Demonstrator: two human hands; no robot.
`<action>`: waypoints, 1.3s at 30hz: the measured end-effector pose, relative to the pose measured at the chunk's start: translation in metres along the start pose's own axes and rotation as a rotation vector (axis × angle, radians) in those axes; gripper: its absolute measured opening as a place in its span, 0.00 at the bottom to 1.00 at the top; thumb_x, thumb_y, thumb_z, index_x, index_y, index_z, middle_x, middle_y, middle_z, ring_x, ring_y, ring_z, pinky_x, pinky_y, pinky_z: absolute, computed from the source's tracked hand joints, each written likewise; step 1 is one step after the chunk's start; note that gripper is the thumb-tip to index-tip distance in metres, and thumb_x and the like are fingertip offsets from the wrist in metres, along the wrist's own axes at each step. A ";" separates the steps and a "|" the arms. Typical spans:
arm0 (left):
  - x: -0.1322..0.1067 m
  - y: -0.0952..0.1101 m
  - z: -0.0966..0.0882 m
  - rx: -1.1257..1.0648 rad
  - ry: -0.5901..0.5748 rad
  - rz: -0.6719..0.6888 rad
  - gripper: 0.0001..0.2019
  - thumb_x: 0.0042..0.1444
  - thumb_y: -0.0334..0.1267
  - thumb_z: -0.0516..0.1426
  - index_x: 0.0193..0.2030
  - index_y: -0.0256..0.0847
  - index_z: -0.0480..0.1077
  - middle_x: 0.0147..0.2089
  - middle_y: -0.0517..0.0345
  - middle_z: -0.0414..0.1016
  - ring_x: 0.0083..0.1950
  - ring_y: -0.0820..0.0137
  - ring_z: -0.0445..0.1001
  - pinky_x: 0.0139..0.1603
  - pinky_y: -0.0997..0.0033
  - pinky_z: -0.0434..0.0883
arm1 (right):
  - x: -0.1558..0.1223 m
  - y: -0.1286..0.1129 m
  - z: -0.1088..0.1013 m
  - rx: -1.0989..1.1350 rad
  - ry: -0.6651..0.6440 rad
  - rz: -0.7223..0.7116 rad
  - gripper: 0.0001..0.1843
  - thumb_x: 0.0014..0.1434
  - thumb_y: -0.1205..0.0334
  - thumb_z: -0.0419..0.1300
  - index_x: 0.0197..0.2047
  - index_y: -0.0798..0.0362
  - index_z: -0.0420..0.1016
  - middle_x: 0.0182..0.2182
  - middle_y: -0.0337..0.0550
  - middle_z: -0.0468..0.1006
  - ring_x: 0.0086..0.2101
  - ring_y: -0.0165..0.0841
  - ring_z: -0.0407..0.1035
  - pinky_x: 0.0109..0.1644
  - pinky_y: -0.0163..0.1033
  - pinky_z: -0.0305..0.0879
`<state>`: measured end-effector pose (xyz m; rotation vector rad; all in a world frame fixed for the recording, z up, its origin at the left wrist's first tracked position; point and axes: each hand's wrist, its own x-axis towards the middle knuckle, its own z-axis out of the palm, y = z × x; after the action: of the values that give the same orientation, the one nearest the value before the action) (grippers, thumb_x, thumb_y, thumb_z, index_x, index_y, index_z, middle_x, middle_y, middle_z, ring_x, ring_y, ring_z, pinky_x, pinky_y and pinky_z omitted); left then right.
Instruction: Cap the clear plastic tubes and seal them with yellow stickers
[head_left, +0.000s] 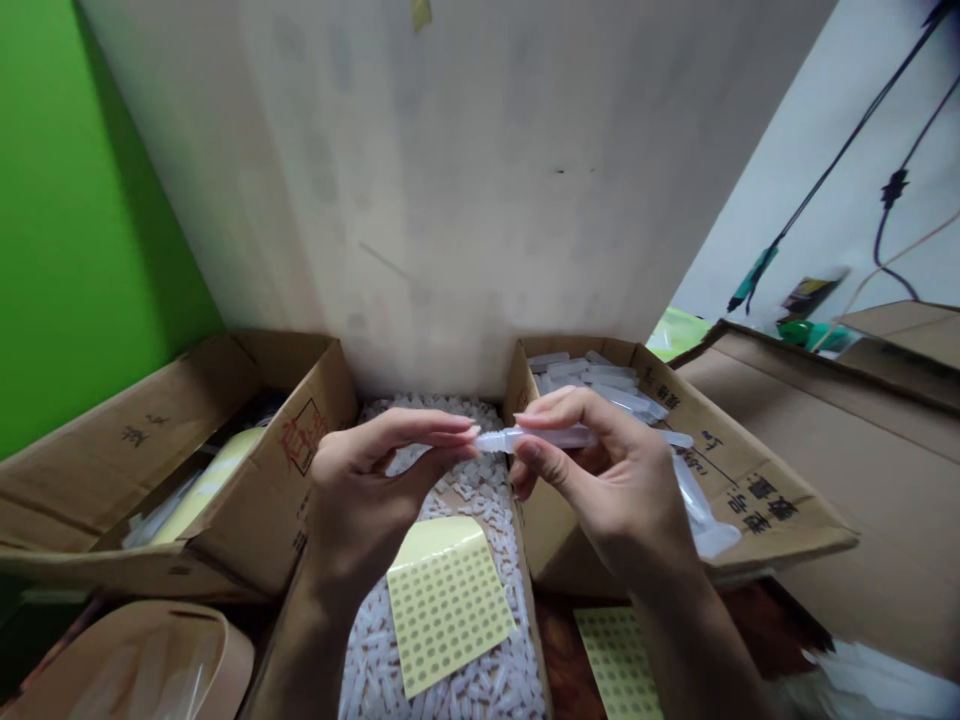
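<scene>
My right hand (600, 470) pinches a clear plastic tube (559, 437) held level above the boxes. My left hand (382, 470) meets the tube's left tip, fingers pinched together around a small white piece that I can barely see. Both hands hover over a cardboard box of small white plastic pieces (472, 690). A yellow perforated sheet (446, 600) lies on those pieces below my left hand.
A box of clear tubes (750, 500) stands at the right, another open carton (150, 470) at the left. A second yellow sheet (619, 660) lies lower right. A white wall stands behind, green wall left, cables far right.
</scene>
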<state>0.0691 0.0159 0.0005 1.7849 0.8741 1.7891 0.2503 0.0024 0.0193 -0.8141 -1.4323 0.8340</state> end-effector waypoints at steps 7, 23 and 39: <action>-0.002 -0.002 0.006 -0.132 -0.017 -0.075 0.13 0.52 0.23 0.68 0.38 0.47 0.83 0.35 0.66 0.85 0.36 0.76 0.83 0.40 0.83 0.80 | -0.002 0.003 0.002 0.003 -0.017 -0.023 0.10 0.63 0.58 0.67 0.36 0.53 0.72 0.34 0.38 0.70 0.25 0.26 0.71 0.25 0.33 0.71; -0.002 -0.021 0.020 0.031 -0.281 -0.272 0.12 0.57 0.34 0.67 0.48 0.41 0.78 0.40 0.56 0.85 0.42 0.67 0.83 0.47 0.70 0.79 | 0.005 0.004 -0.016 -0.314 0.020 -0.042 0.06 0.60 0.62 0.68 0.37 0.53 0.76 0.33 0.39 0.76 0.31 0.31 0.74 0.32 0.35 0.71; -0.017 -0.070 0.009 0.855 -0.942 -0.498 0.14 0.57 0.29 0.61 0.49 0.40 0.68 0.47 0.51 0.80 0.48 0.60 0.79 0.45 0.67 0.71 | 0.004 -0.005 -0.034 -0.417 -0.016 -0.052 0.11 0.71 0.56 0.55 0.37 0.50 0.71 0.30 0.35 0.72 0.31 0.29 0.67 0.37 0.35 0.62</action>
<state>0.0714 0.0533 -0.0616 2.2370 1.5344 0.1202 0.2845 0.0046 0.0261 -1.0779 -1.6614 0.5064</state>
